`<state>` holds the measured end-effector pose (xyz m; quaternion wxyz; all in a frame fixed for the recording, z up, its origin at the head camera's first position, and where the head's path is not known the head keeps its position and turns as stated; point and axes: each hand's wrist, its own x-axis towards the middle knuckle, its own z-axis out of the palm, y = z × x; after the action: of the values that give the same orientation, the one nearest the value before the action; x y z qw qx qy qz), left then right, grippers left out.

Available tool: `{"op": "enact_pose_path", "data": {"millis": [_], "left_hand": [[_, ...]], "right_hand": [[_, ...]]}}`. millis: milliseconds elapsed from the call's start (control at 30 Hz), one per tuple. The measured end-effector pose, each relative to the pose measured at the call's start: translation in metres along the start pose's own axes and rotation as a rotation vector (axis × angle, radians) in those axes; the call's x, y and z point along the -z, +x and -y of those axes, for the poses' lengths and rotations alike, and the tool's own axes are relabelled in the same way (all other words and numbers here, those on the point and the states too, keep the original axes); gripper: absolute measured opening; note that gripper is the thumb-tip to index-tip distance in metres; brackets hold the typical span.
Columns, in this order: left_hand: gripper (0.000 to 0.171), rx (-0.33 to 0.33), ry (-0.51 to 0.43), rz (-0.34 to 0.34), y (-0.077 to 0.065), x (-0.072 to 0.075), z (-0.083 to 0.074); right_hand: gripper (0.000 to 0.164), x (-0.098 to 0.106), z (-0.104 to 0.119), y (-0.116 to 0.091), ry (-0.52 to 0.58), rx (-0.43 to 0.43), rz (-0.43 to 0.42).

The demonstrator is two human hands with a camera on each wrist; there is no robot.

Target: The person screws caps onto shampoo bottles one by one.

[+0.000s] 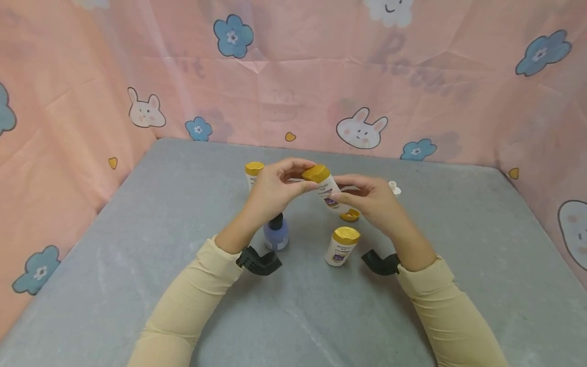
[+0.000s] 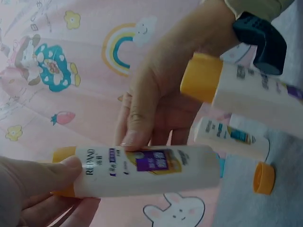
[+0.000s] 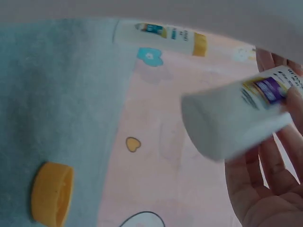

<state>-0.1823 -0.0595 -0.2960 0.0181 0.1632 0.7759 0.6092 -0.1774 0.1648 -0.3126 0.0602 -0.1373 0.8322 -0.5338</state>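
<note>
My left hand (image 1: 275,191) grips the gold cap of a white shampoo bottle (image 1: 327,191), thumb on its near side in the left wrist view. On the bottle's white body, my right hand (image 1: 376,204) pinches with thumb and fingers. The bottle leans, cap up and to the left, raised off the table; its label (image 2: 151,161) has a purple patch. A loose gold cap (image 1: 349,215) lies on the table below the right hand. Partly hidden behind that hand stands an uncapped white bottle (image 2: 231,137) with a teal label.
Nearer me stands another gold-capped white bottle (image 1: 341,248). A violet-blue bottle with a black top (image 1: 276,235) stands by the left forearm. A third gold-capped bottle (image 1: 254,172) is partly behind the left hand. Pink patterned cloth (image 1: 284,92) walls the grey table (image 1: 293,316).
</note>
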Motion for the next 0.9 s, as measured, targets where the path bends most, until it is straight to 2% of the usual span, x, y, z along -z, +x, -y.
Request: {"op": "enact_pose_path", "data": {"millis": [167, 300, 600, 900], "left_hand": [[0.033, 0.031, 0.060, 0.031, 0.004, 0.003, 0.004], [0.032, 0.079, 0.127, 0.036, 0.005, 0.004, 0.005], [0.028, 0.147, 0.270, 0.078, 0.010, 0.004, 0.014], [0.029, 0.168, 0.304, 0.127, 0.012, 0.002, 0.019]], "right_hand": [[0.036, -0.004, -0.008, 0.005, -0.075, -0.025, 0.033], [0.038, -0.009, -0.009, 0.008, -0.076, -0.051, 0.048], [0.036, -0.021, -0.023, 0.016, -0.086, -0.039, 0.102], [0.036, -0.024, -0.029, 0.017, -0.076, -0.026, 0.143]]}}
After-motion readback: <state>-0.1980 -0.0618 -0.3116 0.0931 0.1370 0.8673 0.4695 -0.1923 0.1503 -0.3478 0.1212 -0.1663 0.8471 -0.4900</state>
